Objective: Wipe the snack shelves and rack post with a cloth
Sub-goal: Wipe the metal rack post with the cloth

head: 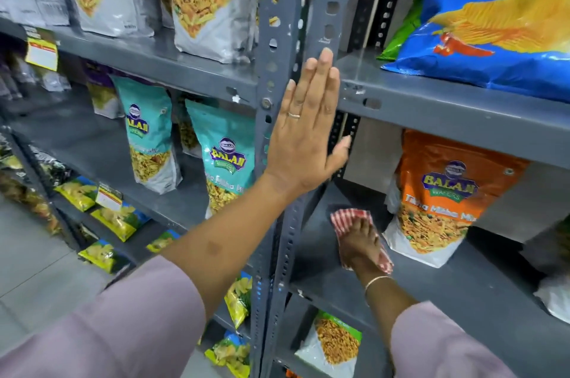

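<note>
Grey rack post [279,69] up the centre of the frame, braced by left hand [303,130], fingers flat and spread, gripping nothing. Lower right: right hand [359,243] pressed flat on red-checked cloth [350,218] on the shelf [447,291]. Orange snack bag [444,192] just beside the cloth; likely toppled by a wide sweep. Possible snagging of cloth on post holes.

Head view, close, down onto shelves [431,106]
</note>
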A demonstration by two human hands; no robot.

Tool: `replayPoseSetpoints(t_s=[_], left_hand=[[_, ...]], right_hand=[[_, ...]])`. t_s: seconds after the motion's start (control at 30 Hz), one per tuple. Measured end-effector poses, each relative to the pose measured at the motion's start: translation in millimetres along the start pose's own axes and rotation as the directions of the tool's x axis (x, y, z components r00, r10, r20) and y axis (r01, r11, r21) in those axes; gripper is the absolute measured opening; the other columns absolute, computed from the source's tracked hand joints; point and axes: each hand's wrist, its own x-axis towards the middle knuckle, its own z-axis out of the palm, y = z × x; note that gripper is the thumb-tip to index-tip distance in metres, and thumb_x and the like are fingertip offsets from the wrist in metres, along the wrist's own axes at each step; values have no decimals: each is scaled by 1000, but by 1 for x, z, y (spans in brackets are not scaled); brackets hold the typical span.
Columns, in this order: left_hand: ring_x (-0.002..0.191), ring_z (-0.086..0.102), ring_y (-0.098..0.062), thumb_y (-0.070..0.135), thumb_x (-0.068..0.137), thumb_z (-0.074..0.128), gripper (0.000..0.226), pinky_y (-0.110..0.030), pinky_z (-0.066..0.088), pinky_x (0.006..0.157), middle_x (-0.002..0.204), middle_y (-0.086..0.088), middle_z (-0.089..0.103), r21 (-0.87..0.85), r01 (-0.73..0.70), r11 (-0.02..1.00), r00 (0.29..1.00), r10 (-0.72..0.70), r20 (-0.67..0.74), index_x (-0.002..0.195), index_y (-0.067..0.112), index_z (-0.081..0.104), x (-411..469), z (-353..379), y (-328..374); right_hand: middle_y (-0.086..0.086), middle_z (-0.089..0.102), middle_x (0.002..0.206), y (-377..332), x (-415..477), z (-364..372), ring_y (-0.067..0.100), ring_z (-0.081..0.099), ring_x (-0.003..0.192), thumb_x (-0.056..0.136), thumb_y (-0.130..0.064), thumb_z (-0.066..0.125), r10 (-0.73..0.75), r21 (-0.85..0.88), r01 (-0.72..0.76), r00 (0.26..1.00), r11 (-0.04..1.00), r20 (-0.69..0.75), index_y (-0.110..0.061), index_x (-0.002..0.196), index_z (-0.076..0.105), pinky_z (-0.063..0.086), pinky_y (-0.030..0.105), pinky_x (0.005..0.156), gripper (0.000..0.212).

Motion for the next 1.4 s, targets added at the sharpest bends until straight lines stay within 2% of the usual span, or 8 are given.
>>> replayPoseSetpoints(t_s=[0.23,0.33,0.5,0.63,0.73,0.9,1.27,1.4], left_hand=[[133,17,-38,21,73,56,76,-43,12,113,139,-33,33,-18,-19,1000,999,18,-47,134,-7,20,2,1,0],[133,16,-37,21,72,56,77,-41,9,113,140,-30,32,-17,-17,1000,998,16,-56,134,-4,19,1,3,-1],[132,19,-38,20,71,54,76,-44,14,112,138,-32,34,-16,-30,999,997,29,-72,134,-8,22,2,4,-2],[130,22,-39,17,68,57,76,-46,16,111,135,-37,36,-41,-15,999,996,11,-86,130,-17,29,3,4,0],[129,22,-39,15,66,59,77,-46,15,111,134,-38,36,-45,-7,999,996,3,-85,129,-18,30,3,3,0],[129,21,-40,14,67,58,76,-46,14,111,135,-39,34,-49,15,999,999,-17,-51,130,-19,29,2,-1,3],[139,2,-31,13,67,57,81,-43,6,113,141,-38,26,-13,109,994,993,-109,33,134,-16,22,2,-10,12],[134,14,-43,14,71,57,80,-45,7,113,142,-38,23,-1,102,995,992,-102,69,136,-16,22,2,-13,12]], right_hand=[[12,-2,162,-6,59,-4,38,5,148,93,-24,38,4,-142,7,997,990,73,-22,153,4,13,49,122,70],[16,-1,162,-22,56,-2,35,4,149,99,-21,28,-221,-46,229,966,972,133,-9,153,3,3,23,122,60],[5,8,162,-7,121,-1,35,15,147,72,-63,36,-29,-157,39,997,987,65,-30,151,4,21,53,119,92],[13,13,160,-43,73,-36,33,16,147,96,-20,47,-267,-157,281,958,947,108,-8,152,11,21,12,117,67],[-3,-11,161,-45,66,-28,19,-14,148,103,-22,31,-449,-175,462,887,870,108,-22,149,-14,-8,33,120,64],[-9,1,161,-33,26,-16,16,5,150,100,-42,30,-447,-130,463,884,877,132,-28,153,11,6,44,123,58],[-3,66,128,18,-121,-22,20,65,113,78,-15,54,-399,252,345,892,904,212,-38,120,63,52,35,98,50],[4,68,113,22,-148,-53,-4,69,86,82,5,54,-533,637,176,731,751,427,-2,124,62,53,12,80,43]])
